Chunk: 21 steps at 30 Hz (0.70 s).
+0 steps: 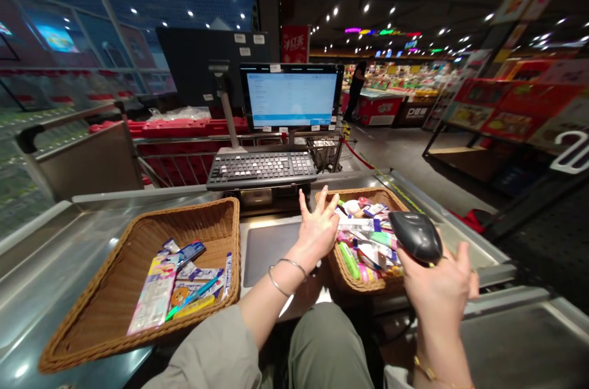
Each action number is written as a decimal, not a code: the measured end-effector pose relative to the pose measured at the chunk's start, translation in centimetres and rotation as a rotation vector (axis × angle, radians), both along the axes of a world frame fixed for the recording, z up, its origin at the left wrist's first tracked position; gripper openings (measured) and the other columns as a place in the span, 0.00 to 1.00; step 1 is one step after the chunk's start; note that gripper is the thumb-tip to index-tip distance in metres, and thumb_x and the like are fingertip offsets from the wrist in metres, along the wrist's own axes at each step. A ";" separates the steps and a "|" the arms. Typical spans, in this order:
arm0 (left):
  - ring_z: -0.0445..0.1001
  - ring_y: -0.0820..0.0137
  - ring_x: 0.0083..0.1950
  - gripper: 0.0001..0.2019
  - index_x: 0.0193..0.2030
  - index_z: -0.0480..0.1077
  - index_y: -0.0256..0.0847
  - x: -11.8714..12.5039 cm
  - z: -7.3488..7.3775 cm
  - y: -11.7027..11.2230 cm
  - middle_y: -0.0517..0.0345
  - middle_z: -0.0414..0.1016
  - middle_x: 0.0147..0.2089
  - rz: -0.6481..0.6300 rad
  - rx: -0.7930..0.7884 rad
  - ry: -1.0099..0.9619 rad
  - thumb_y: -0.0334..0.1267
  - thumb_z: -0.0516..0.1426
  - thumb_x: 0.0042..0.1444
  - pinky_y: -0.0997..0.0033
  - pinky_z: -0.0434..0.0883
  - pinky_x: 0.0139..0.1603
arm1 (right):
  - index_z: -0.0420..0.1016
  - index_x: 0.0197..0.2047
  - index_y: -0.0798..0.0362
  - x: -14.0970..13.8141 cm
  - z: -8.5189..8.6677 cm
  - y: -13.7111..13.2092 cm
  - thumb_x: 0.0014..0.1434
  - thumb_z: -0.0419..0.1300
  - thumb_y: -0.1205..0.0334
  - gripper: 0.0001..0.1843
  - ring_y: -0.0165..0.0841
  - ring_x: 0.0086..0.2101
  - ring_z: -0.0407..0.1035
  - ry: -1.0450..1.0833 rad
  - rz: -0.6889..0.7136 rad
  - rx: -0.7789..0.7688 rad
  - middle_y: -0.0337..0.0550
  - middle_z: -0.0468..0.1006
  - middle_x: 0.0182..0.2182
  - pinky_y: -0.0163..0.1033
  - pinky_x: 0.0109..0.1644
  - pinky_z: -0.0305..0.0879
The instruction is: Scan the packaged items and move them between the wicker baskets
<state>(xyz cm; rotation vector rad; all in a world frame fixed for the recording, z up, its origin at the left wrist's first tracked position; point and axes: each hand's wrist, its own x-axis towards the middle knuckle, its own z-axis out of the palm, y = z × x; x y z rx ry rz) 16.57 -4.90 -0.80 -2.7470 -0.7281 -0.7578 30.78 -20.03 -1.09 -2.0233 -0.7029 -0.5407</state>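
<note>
Hands: apart; right hand (437, 291) clamped on black plastic barcode scanner (416, 235) at 2 o'clock; left hand (317, 232) open, fingers spread.
Tabletop: stainless-steel tabletop (59, 272) carrying two brown wicker baskets (221, 217).
Room: supermarket, lit monitor (289, 96) at 12 o'clock.

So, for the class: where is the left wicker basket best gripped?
Grip its woven rim from above, hands on opposite sides: the rim sits raised off the steel counter and the walls flare outward, so hands can curl under.

right hand (439, 291) holds barcode scanner (416, 235) | left hand (317, 232) open beside wicker basket (381, 194)
</note>
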 end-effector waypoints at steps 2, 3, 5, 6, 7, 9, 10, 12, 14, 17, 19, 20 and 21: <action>0.43 0.47 0.76 0.11 0.47 0.76 0.42 0.6 -0.4 -0.1 0.49 0.61 0.71 -0.025 0.018 0.013 0.34 0.52 0.64 0.17 0.27 0.64 | 0.75 0.57 0.56 0.1 0.3 -0.4 0.50 0.58 0.38 0.39 0.62 0.59 0.61 0.071 -0.044 0.035 0.63 0.72 0.57 0.69 0.63 0.47; 0.43 0.48 0.76 0.12 0.47 0.76 0.42 0.9 -0.6 -0.2 0.49 0.61 0.71 -0.035 0.027 0.019 0.33 0.52 0.65 0.17 0.27 0.64 | 0.76 0.56 0.56 0.2 0.4 -0.5 0.49 0.58 0.37 0.38 0.62 0.59 0.61 0.100 -0.061 0.050 0.62 0.72 0.57 0.69 0.64 0.47; 0.43 0.48 0.76 0.13 0.50 0.75 0.43 1.8 -1.1 -0.5 0.50 0.61 0.71 -0.058 0.047 0.032 0.33 0.51 0.66 0.17 0.28 0.64 | 0.78 0.54 0.56 0.4 0.3 -0.8 0.49 0.58 0.36 0.38 0.63 0.60 0.60 0.116 -0.066 0.058 0.62 0.72 0.57 0.69 0.64 0.47; 0.43 0.49 0.76 0.14 0.52 0.74 0.44 2.4 -1.3 -0.7 0.51 0.60 0.71 -0.071 0.060 0.035 0.33 0.50 0.67 0.17 0.29 0.65 | 0.78 0.53 0.56 0.5 0.3 -0.8 0.49 0.57 0.36 0.38 0.63 0.59 0.60 0.114 -0.066 0.060 0.62 0.72 0.57 0.69 0.64 0.47; 0.43 0.49 0.76 0.15 0.55 0.73 0.44 2.9 -1.5 -0.9 0.52 0.60 0.72 -0.083 0.074 0.036 0.34 0.49 0.67 0.18 0.30 0.66 | 0.78 0.53 0.56 0.6 0.1 -0.9 0.49 0.57 0.36 0.37 0.62 0.59 0.60 0.107 -0.067 0.061 0.61 0.72 0.57 0.68 0.64 0.47; 0.43 0.51 0.76 0.18 0.61 0.69 0.44 4.0 -1.9 -1.4 0.53 0.58 0.73 -0.089 0.104 0.029 0.34 0.46 0.69 0.19 0.32 0.67 | 0.78 0.52 0.55 0.8 -0.2 -0.9 0.50 0.58 0.37 0.36 0.61 0.59 0.61 0.089 -0.066 0.058 0.61 0.72 0.57 0.68 0.64 0.48; 0.44 0.51 0.76 0.19 0.63 0.67 0.43 4.3 -2.0 -1.6 0.53 0.57 0.73 -0.076 0.108 0.021 0.33 0.45 0.69 0.20 0.33 0.68 | 0.78 0.53 0.54 0.9 -0.4 -0.9 0.50 0.58 0.38 0.35 0.61 0.59 0.61 0.079 -0.069 0.057 0.61 0.71 0.57 0.67 0.63 0.48; 0.44 0.52 0.76 0.21 0.66 0.64 0.42 4.7 -2.1 -1.7 0.52 0.55 0.73 -0.035 0.090 0.007 0.34 0.46 0.69 0.21 0.34 0.69 | 0.77 0.54 0.53 1.0 -0.8 -0.8 0.50 0.59 0.40 0.34 0.59 0.59 0.60 0.051 -0.069 0.047 0.60 0.70 0.59 0.66 0.63 0.49; 0.44 0.52 0.76 0.22 0.67 0.62 0.43 4.3 -2.1 -1.6 0.50 0.55 0.73 -0.001 0.052 0.005 0.37 0.48 0.68 0.21 0.34 0.69 | 0.76 0.55 0.53 1.0 -1.2 -0.7 0.51 0.60 0.42 0.33 0.58 0.60 0.59 0.021 -0.061 0.032 0.60 0.70 0.59 0.64 0.63 0.49; 0.41 0.51 0.77 0.26 0.69 0.60 0.43 3.0 -2.0 -1.1 0.47 0.54 0.74 0.023 0.014 0.010 0.44 0.52 0.66 0.22 0.32 0.68 | 0.76 0.54 0.54 0.8 -1.6 -0.3 0.51 0.60 0.45 0.31 0.56 0.63 0.57 -0.006 -0.012 0.005 0.59 0.74 0.55 0.63 0.63 0.48; 0.38 0.50 0.77 0.29 0.70 0.58 0.42 1.9 -2.0 -0.9 0.45 0.52 0.74 0.054 0.004 -0.001 0.48 0.53 0.64 0.23 0.31 0.68 | 0.76 0.53 0.55 0.3 -1.8 0.1 0.51 0.60 0.44 0.31 0.55 0.63 0.57 -0.004 0.014 0.001 0.59 0.75 0.54 0.64 0.64 0.47; 0.37 0.50 0.77 0.31 0.70 0.57 0.41 1.4 -2.0 -0.8 0.44 0.50 0.75 0.074 0.002 -0.010 0.49 0.53 0.64 0.23 0.31 0.69 | 0.76 0.53 0.55 0.0 -1.8 0.3 0.51 0.60 0.43 0.31 0.55 0.63 0.57 0.000 0.021 0.004 0.59 0.76 0.54 0.64 0.64 0.46; 0.36 0.50 0.77 0.32 0.71 0.56 0.40 0.9 -2.0 -0.8 0.44 0.48 0.75 0.094 0.000 -0.017 0.51 0.53 0.64 0.24 0.30 0.69 | 0.76 0.53 0.55 -0.4 -1.8 0.5 0.52 0.59 0.42 0.32 0.55 0.63 0.58 0.005 0.030 0.005 0.60 0.76 0.54 0.65 0.64 0.46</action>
